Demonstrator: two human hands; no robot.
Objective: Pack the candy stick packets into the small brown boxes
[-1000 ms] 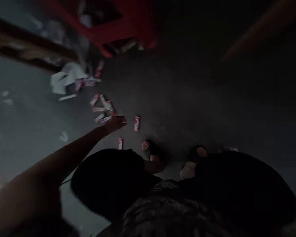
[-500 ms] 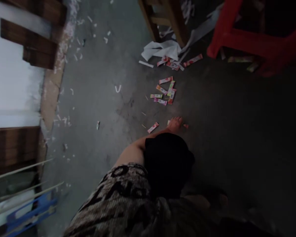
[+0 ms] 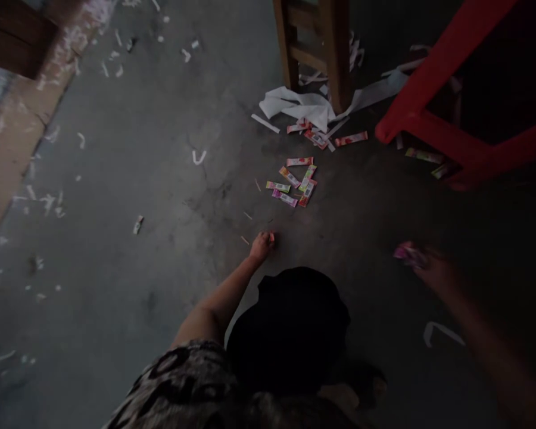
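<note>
My left hand [image 3: 261,245] is down at the grey concrete floor [image 3: 152,196], its fingers closed around a small pink sachet of which only a tip shows. My right hand [image 3: 431,269] hovers in the dark at the right, blurred, and holds a pink and purple sachet [image 3: 407,253]. A cluster of several colourful sachets [image 3: 295,182] lies on the floor just beyond my left hand. More sachets [image 3: 326,136] lie farther off beside crumpled white paper [image 3: 297,106]. My dark-clad knee [image 3: 290,328] fills the bottom centre.
A wooden stool leg [image 3: 335,53] stands at the top centre. A red plastic stool [image 3: 446,113] is at the top right, with sachets [image 3: 424,156] under it. White paper scraps [image 3: 199,156] litter the floor; one strip [image 3: 442,330] lies at the lower right.
The view steadied and shifted. My left hand moved left along the floor and closed on the sachet that lay there. My right hand came into view holding a sachet.
</note>
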